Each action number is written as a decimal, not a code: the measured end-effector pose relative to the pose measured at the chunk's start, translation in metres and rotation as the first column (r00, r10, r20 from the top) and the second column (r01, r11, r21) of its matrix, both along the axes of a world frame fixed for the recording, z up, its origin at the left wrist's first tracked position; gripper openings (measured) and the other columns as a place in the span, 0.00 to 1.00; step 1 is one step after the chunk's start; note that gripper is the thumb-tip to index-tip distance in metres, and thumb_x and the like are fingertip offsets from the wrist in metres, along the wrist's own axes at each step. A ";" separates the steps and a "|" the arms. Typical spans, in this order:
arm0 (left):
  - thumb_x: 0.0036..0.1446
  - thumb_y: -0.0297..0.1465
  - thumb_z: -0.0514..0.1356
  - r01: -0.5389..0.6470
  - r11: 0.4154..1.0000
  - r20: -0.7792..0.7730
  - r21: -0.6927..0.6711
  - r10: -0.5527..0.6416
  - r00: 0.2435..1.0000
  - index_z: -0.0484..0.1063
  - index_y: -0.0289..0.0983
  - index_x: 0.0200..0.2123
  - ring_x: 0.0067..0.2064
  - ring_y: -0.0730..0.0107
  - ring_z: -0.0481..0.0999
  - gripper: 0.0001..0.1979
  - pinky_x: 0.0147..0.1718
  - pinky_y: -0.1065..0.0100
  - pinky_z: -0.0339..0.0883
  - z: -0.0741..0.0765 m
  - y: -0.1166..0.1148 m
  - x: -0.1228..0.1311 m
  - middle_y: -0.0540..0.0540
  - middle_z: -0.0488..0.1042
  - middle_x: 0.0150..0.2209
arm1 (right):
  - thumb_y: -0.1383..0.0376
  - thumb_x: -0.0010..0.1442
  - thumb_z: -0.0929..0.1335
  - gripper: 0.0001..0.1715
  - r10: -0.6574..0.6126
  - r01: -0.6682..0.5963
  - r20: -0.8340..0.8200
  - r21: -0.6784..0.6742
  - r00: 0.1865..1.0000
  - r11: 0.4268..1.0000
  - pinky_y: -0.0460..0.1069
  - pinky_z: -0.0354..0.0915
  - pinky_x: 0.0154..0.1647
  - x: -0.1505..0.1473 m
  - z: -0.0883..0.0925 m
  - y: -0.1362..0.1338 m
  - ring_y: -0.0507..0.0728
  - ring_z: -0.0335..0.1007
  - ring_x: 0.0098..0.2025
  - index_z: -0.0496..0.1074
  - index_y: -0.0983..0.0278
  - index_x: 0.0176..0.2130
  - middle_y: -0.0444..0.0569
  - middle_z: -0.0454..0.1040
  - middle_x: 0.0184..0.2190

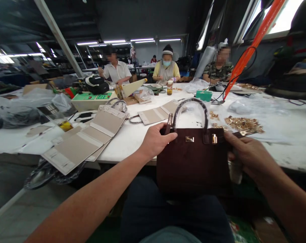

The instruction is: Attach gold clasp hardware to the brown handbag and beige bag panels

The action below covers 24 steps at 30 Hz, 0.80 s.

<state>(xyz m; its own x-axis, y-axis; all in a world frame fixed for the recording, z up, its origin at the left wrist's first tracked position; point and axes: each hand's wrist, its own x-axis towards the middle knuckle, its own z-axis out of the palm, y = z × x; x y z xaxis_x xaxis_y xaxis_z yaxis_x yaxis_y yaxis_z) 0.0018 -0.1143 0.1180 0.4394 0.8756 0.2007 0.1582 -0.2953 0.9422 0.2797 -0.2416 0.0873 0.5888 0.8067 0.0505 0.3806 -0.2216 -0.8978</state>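
Note:
A dark brown handbag panel (192, 162) hangs upright over my lap, in front of the table edge. Its arched handle (190, 104) is wrapped in clear plastic. Two gold-coloured metal fittings, a small plate (189, 139) and a clasp (214, 138), sit near the top edge. My left hand (158, 138) is closed on the upper left corner, thumb in front, beside a short strap with a metal end (170, 121). On the right edge, my right hand (249, 152) grips the panel. Another metal-ended piece (245, 132) sticks out past its fingers; its full shape is unclear.
Beige-backed panels (87, 138) overlap at the table's left edge. Gold metal pieces (244, 124) lie heaped on plastic at right. A green-topped machine (92, 98), a jar (170, 88) and a green box (203, 96) stand further back. An orange post (251, 50) slants down at right; several people sit opposite.

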 end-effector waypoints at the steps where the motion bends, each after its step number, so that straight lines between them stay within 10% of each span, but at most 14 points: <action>1: 0.52 0.38 0.68 -0.018 0.999 -0.081 0.043 0.021 0.997 0.79 0.37 0.41 0.33 0.70 0.75 0.15 0.33 0.71 0.67 -0.008 0.007 -0.002 0.51 0.79 0.33 | 0.34 0.58 0.68 0.41 0.035 -0.034 0.019 -0.050 0.999 0.998 0.48 0.54 0.14 -0.002 -0.011 0.007 0.52 0.57 0.13 0.67 0.62 0.14 0.49 0.65 0.11; 7: 0.55 0.46 0.65 -0.035 0.985 -0.669 0.168 0.140 0.730 0.78 0.38 0.32 0.33 0.62 0.78 0.16 0.31 0.68 0.64 -0.078 0.034 -0.008 0.48 0.79 0.29 | 0.37 0.63 0.64 0.42 0.198 -0.187 0.002 -0.320 0.980 0.929 0.49 0.59 0.23 -0.013 -0.079 0.049 0.53 0.62 0.16 0.66 0.63 0.13 0.49 0.67 0.11; 12: 0.57 0.48 0.62 -0.019 0.994 -0.783 0.104 0.094 0.615 0.79 0.40 0.32 0.36 0.57 0.81 0.17 0.33 0.66 0.66 -0.119 0.055 0.007 0.45 0.82 0.32 | 0.42 0.66 0.63 0.37 0.276 -0.242 0.011 -0.444 0.961 0.863 0.49 0.59 0.25 -0.010 -0.104 0.071 0.55 0.67 0.18 0.68 0.62 0.17 0.49 0.69 0.13; 19: 0.52 0.52 0.64 -0.003 0.999 -0.845 0.053 0.046 0.532 0.80 0.40 0.34 0.42 0.51 0.82 0.20 0.35 0.64 0.68 -0.136 0.090 0.022 0.40 0.83 0.39 | 0.40 0.62 0.67 0.35 0.399 -0.297 0.207 -0.394 0.893 0.870 0.47 0.59 0.23 -0.004 -0.072 0.074 0.54 0.67 0.21 0.70 0.62 0.18 0.47 0.73 0.19; 24: 0.52 0.53 0.63 0.001 0.999 -0.847 0.041 0.034 0.530 0.80 0.41 0.36 0.42 0.48 0.82 0.21 0.36 0.61 0.69 -0.139 0.093 0.025 0.40 0.83 0.39 | 0.40 0.55 0.74 0.32 0.288 -0.312 -0.318 -0.028 0.903 0.950 0.46 0.56 0.16 -0.038 -0.041 0.102 0.51 0.58 0.16 0.69 0.62 0.21 0.43 0.65 0.15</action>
